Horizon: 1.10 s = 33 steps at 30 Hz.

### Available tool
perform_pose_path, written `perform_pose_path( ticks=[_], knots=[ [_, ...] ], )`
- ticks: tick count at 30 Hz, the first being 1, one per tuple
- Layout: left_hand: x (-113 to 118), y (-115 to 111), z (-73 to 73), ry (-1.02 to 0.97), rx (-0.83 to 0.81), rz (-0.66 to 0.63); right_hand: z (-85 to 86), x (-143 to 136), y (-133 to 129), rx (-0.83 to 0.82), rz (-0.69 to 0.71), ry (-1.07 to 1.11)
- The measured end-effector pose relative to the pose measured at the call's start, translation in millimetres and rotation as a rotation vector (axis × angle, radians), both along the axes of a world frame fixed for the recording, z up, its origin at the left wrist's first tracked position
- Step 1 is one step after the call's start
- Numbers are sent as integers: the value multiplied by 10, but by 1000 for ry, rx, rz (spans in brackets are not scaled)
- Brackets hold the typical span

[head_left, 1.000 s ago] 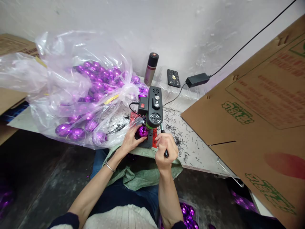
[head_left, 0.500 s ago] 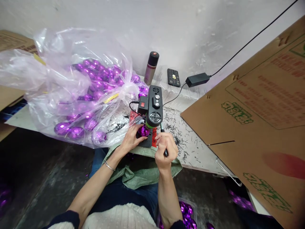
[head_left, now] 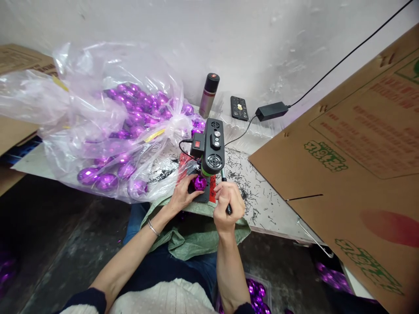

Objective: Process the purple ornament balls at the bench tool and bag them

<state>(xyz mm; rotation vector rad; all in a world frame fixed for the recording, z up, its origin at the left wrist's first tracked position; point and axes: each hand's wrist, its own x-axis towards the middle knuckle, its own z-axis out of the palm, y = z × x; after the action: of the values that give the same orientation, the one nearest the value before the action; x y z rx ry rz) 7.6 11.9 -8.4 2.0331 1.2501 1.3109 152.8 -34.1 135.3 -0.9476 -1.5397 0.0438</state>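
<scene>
A shiny purple ball [head_left: 199,183] sits beneath the head of a small black machine [head_left: 214,146] with round vents and a red switch. My left hand [head_left: 182,194] reaches in from the left, thumb and fingers on either side of the ball. The fist of my right hand [head_left: 228,203] is wrapped round the black grip of a lever handle [head_left: 228,209] on the machine's right side. Under the ball lies a dark base plate [head_left: 203,195], with a red strip [head_left: 212,187] beside it.
A clear plastic bag [head_left: 108,117] of purple balls lies at left. A spray can [head_left: 208,96], a phone [head_left: 238,108] and a power adapter [head_left: 271,111] stand behind. Black scraps [head_left: 248,187] litter the table. A big cardboard box [head_left: 343,174] fills the right; green sacking [head_left: 188,237] hangs in front.
The whole view has shifted slightly. My left fingers have eased a little to the left, so more of the ball shows. My right hand keeps its hold on the lever handle.
</scene>
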Motion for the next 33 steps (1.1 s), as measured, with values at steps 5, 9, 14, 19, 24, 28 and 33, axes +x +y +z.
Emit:
perform_pose_path(
  ticks=[5,9,14,19,24,28,33],
  knots=[
    [19,32,34,-10,-72,20,-2,4,-6,-10,-8,-5],
    [9,42,30,-22,-138,9,-7,3,-13,-6,-17,-17],
    [-12,42,20,-32,-144,-13,-147,-8,-16,18,-37,-21],
    [3,40,19,-38,-132,3,-429,-23,9,52,-57,-19],
    [-6,40,25,-49,-135,3,-572,-34,43,93,-66,0],
    [-18,42,31,-49,-137,-13,-611,-41,46,90,-52,31],
    [-8,43,24,-60,-150,-10,-655,-45,41,77,-39,56]
  ],
)
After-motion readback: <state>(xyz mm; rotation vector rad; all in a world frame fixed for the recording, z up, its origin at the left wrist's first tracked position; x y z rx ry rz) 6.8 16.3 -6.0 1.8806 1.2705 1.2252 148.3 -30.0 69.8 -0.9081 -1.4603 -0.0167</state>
